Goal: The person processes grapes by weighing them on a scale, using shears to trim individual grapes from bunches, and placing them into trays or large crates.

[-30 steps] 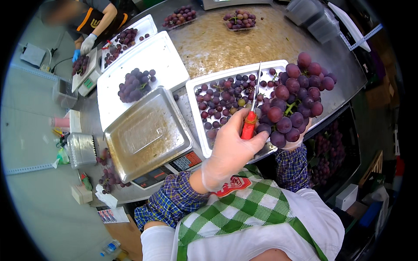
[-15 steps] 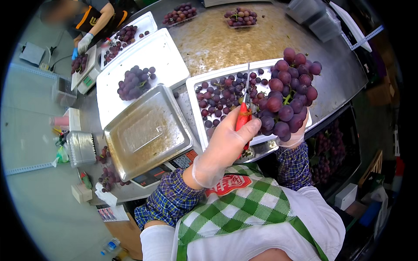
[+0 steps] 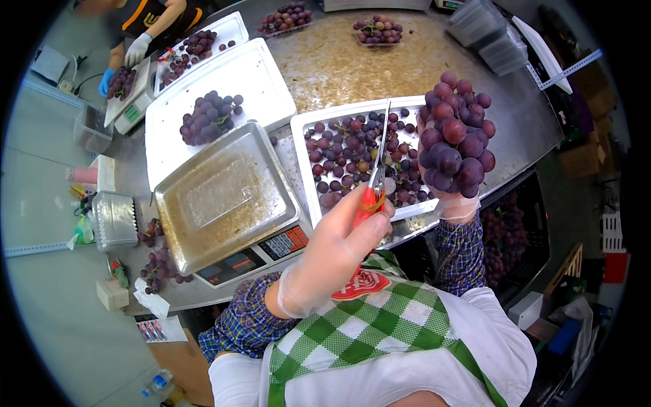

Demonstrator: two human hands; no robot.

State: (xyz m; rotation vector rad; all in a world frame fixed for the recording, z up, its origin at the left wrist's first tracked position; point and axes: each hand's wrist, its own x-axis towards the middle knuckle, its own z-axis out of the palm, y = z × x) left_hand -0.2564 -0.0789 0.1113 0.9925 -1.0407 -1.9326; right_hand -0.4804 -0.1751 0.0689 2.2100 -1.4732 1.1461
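Note:
My left hand [image 3: 332, 244], in a clear glove, is closed round the red handles of a pair of long-bladed snips [image 3: 381, 159]. The blades point away from me, over a white tray [image 3: 303, 129] of loose purple grapes [image 3: 342, 152]. Held up at the tray's right end is a bunch of grapes [image 3: 456, 136], red-purple and dark. My right hand [image 3: 460, 207], gloved too, grips it from behind and below; most of its fingers are hidden by the fruit. A gap separates the snips from the bunch.
A metal-topped scale [image 3: 227, 197] stands left of the tray. Behind it, a white tray [image 3: 261, 74] bears another bunch [image 3: 209, 119]. Packed grapes [image 3: 378, 30] and clear plastic boxes [image 3: 498, 44] are farther back. At far left a co-worker's gloved hand [image 3: 139, 49] is near a second scale [image 3: 129, 112].
The snips have drawn back from the bunch, slightly left and toward me. The bunch has turned and become more upright in my right hand. The co-worker's hands have shifted a little.

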